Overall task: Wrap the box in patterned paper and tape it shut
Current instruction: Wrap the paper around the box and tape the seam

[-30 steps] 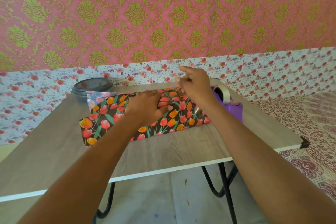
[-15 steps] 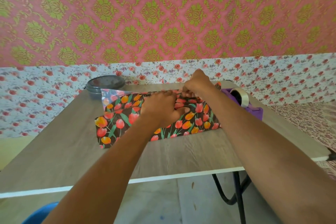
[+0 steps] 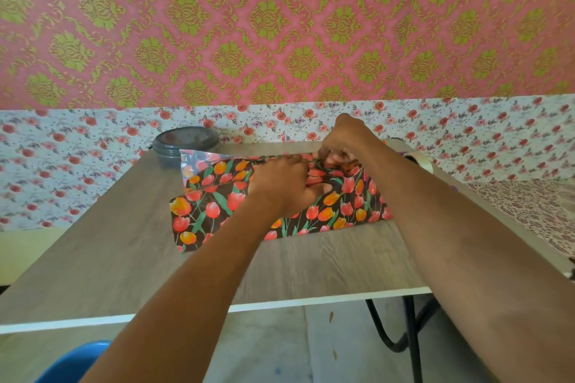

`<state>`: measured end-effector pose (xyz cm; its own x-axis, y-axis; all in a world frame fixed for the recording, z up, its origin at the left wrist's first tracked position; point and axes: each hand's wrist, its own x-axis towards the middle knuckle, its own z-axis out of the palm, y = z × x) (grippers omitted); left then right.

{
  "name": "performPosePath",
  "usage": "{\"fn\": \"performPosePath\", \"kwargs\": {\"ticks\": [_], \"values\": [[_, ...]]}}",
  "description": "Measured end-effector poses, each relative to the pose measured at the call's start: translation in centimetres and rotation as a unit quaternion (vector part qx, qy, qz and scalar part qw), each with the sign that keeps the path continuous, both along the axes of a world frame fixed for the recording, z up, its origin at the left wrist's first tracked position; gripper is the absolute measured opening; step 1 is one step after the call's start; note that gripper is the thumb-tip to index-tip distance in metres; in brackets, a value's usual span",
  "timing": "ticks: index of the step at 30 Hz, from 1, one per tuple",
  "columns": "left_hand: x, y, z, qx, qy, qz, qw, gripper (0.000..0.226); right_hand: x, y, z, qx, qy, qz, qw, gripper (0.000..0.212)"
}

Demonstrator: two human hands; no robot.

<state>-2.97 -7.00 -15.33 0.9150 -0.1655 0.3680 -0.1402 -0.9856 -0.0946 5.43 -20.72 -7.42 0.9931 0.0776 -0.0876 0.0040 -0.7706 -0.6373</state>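
Pink damask wall and a floral band back a wooden table [image 3: 311,261], where the box lies hidden under tulip paper [image 3: 211,208], long axis running left to right. On top, the left hand [image 3: 280,186] bears on the overlap with bent fingers; grip or mere press, I cannot tell. Just beyond it, the right hand [image 3: 342,143] pinches the paper at the far seam. A dispenser [image 3: 420,160] sits nearest that hand, so it would likely fetch tape. A tub [image 3: 183,146] stands far left.

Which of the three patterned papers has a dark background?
The tulip paper on the table; the upper wallpaper is pink, the lower wallpaper white.
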Motion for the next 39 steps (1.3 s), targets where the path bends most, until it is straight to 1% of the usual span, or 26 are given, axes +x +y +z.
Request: {"fn": "performPosePath", "kwargs": {"ticks": [1, 2, 4, 5, 6, 8, 9, 11, 12, 13, 15, 17, 19, 22, 24, 26, 28, 29, 31, 32, 36, 37, 39], "values": [[0.0, 0.0, 0.1, -0.008, 0.005, -0.003, 1.0, 0.104, 0.1, -0.3, 0.0, -0.041, -0.006, -0.004, 0.999, 0.052], [0.1, 0.1, 0.1, -0.017, 0.009, -0.007, 1.0, 0.102, 0.1, -0.8, 0.0, -0.073, -0.001, -0.009, 0.997, 0.051], [0.1, 0.2, 0.1, -0.03, 0.011, -0.018, 0.999, 0.097, -0.4, -1.7, 0.0, -0.097, 0.038, -0.019, 0.994, 0.046], [0.1, 0.2, 0.1, -0.03, 0.008, -0.022, 0.999, 0.094, -0.5, -2.0, 0.0, -0.101, 0.034, -0.022, 0.994, 0.046], [0.0, 0.2, 0.1, -0.027, 0.006, -0.025, 0.999, 0.093, -0.4, -2.2, -0.2, -0.111, 0.006, -0.019, 0.994, 0.046], [-0.1, 0.1, 0.2, -0.022, 0.005, -0.024, 0.999, 0.094, -0.3, -1.9, -0.6, -0.139, -0.088, -0.001, 0.986, 0.042], [-0.2, 0.2, 0.2, -0.021, 0.006, -0.022, 1.0, 0.095, -0.3, -1.8, -0.9, -0.143, -0.136, 0.007, 0.98, 0.033], [-0.2, 0.2, 0.3, -0.019, 0.003, -0.018, 1.0, 0.095, -0.3, -1.7, -1.5, -0.11, -0.213, 0.028, 0.97, 0.012], [-0.2, 0.2, 0.3, -0.019, 0.003, -0.018, 1.0, 0.095, -0.4, -1.7, -1.8, -0.085, -0.242, 0.053, 0.965, 0.013], [-0.2, 0.1, 0.3, -0.02, 0.005, -0.019, 1.0, 0.094, -0.8, -1.9, -2.0, -0.071, -0.252, 0.089, 0.961, 0.019], [-0.3, 0.0, 0.3, -0.025, 0.007, -0.019, 0.999, 0.092, -1.5, -2.1, -3.0, -0.086, -0.239, 0.169, 0.952, 0.032], [-0.3, 0.0, 0.4, -0.027, 0.008, -0.019, 0.999, 0.088, -1.8, -2.2, -4.1, -0.146, -0.222, 0.229, 0.936, 0.039], [-0.3, -0.1, 0.4, -0.028, 0.004, -0.021, 0.999, 0.081, -1.7, -2.4, -4.8, -0.202, -0.218, 0.258, 0.919, 0.044], [-0.2, -0.2, 0.5, -0.025, 0.003, -0.016, 1.0, 0.077, -1.7, -2.8, -4.7, -0.253, -0.23, 0.279, 0.897, 0.051], [-0.3, -0.2, 0.3, -0.024, 0.004, -0.014, 1.0, 0.078, -2.1, -3.3, -4.1, -0.265, -0.223, 0.284, 0.894, 0.046], [-0.4, -0.1, 0.1, -0.023, 0.001, -0.015, 1.0, 0.078, -2.8, -3.5, -3.3, -0.267, -0.217, 0.271, 0.899, 0.031], [-0.4, -0.2, 0.0, -0.02, -0.007, -0.023, 1.0, 0.076, -3.3, -3.1, -2.8, -0.247, -0.228, 0.255, 0.907, 0.022], [-0.5, -0.2, 0.1, -0.017, -0.013, -0.027, 0.999, 0.075, -3.6, -2.7, -2.7, -0.232, -0.236, 0.248, 0.91, 0.024], [-0.6, -0.2, 0.2, -0.013, -0.018, -0.027, 0.999, 0.075, -4.0, -2.2, -3.2, -0.193, -0.243, 0.237, 0.921, 0.034], [-0.6, -0.2, 0.2, -0.014, -0.018, -0.027, 0.999, 0.074, -4.1, -2.0, -3.7, -0.188, -0.247, 0.231, 0.922, 0.036], [-0.5, -0.2, 0.6, -0.036, -0.023, -0.043, 0.998, 0.066, -4.2, -2.1, -5.0, -0.222, -0.264, 0.216, 0.913, 0.025], [-0.5, -0.1, 0.8, -0.032, -0.013, -0.044, 0.998, 0.066, -4.2, -2.1, -5.2, -0.221, -0.268, 0.217, 0.912, 0.024], [-0.3, 0.4, 1.5, -0.035, 0.035, -0.034, 0.998, 0.072, -4.3, -2.3, -5.6, -0.222, -0.273, 0.216, 0.911, 0.024]]}}
